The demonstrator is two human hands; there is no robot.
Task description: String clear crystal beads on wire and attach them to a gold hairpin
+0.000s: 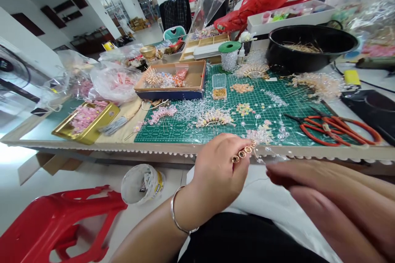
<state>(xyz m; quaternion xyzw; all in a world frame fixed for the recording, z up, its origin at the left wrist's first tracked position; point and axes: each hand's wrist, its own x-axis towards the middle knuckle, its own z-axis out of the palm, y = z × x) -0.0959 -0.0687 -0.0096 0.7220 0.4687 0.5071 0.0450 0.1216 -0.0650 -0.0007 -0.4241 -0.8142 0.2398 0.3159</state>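
My left hand (220,164) is closed around a gold ornament piece (242,154) whose row of small rings shows between thumb and fingers. Clear beads and pale petals hang beside it. To the right, my right hand (324,197) is blurred, its thumb and fingertips pressed together on a fine wire (261,179) that runs toward the ornament. Just beyond the hands, a beaded hair comb (215,118) with yellow and pink flowers lies on the green cutting mat (191,133). Close to it are loose pale petals (262,132) and clear beads (282,131).
Orange-handled pliers (327,129) lie at right, below a black basin (311,49). A cardboard box (197,76) and gold tin (108,117) stand left, and a green spool (229,47) behind. A red stool (46,222) and white bucket (132,185) are on the floor.
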